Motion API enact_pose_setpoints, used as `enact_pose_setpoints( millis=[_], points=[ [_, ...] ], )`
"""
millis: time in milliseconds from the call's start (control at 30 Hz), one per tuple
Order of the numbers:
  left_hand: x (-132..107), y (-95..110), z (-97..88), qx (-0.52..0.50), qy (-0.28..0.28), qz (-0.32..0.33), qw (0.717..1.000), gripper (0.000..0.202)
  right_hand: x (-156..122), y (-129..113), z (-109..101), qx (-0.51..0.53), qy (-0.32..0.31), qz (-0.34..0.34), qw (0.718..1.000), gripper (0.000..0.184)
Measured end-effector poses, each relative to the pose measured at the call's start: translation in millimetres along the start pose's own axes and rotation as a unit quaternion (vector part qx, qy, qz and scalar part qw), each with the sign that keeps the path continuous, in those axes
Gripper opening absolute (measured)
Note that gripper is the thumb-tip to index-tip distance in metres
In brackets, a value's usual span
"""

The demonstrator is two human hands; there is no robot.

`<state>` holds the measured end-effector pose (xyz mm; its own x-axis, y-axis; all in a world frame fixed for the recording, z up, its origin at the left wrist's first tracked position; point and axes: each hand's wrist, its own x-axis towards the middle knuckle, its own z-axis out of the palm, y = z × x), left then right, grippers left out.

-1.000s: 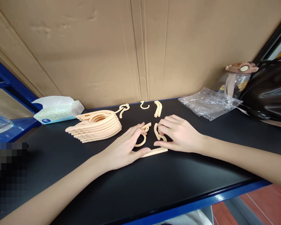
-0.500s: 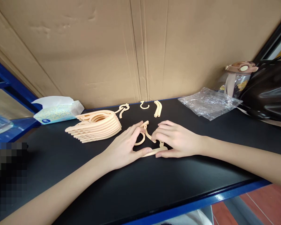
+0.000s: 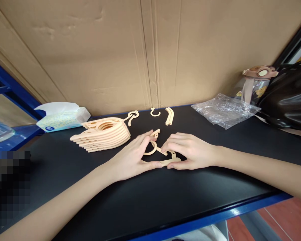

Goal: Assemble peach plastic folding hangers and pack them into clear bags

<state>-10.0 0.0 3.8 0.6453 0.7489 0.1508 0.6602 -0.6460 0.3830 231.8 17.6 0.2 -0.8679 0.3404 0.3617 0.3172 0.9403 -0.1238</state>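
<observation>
In the middle of the black table lies a cream plastic hanger (image 3: 172, 162), partly covered by my hands. My left hand (image 3: 131, 157) is closed around its left side, with the thumb along the near bar and the fingers over the far end. A narrow hanger arm piece (image 3: 162, 151) slants across the hanger, its near end by the fingertips of my right hand (image 3: 189, 150). My right fingers are bent in a pinch over this piece, and the right thumb rests at the near bar. The exact joint between the parts is hidden.
Left of my hands are stacked cream hangers (image 3: 105, 139), with linked pieces (image 3: 133, 115) behind. Farther back lie a loose hook (image 3: 155, 113) and curved arm pieces (image 3: 169, 116). A tissue pack (image 3: 62, 118), clear plastic bag (image 3: 224, 110), bottle (image 3: 257, 85) and black bag (image 3: 286, 97) line the sides.
The narrow arm piece has turned to a flatter angle, its near end shifting slightly under my right fingers. My right hand has lowered its fingers a little; my left hand stays in place.
</observation>
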Motion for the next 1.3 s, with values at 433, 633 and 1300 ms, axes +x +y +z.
enact_pose_setpoints(
  millis=[433, 633, 1300],
  points=[
    [0.2, -5.8, -3.7, -0.007, -0.037, 0.009, 0.999, 0.078, -1.6, -2.9, 4.4, 0.064, 0.017, 0.018, 0.998, 0.020],
    [0.1, -9.2, -2.9, 0.017, -0.050, -0.006, 0.999, 0.073, -0.6, -0.5, 4.0, 0.087, 0.013, 0.036, 0.995, 0.027],
    [-0.4, -8.9, 0.4, 0.016, -0.026, 0.014, 0.999, 0.084, 1.0, 3.6, 2.8, 0.069, 0.032, 0.089, 0.993, 0.019]
  ],
)
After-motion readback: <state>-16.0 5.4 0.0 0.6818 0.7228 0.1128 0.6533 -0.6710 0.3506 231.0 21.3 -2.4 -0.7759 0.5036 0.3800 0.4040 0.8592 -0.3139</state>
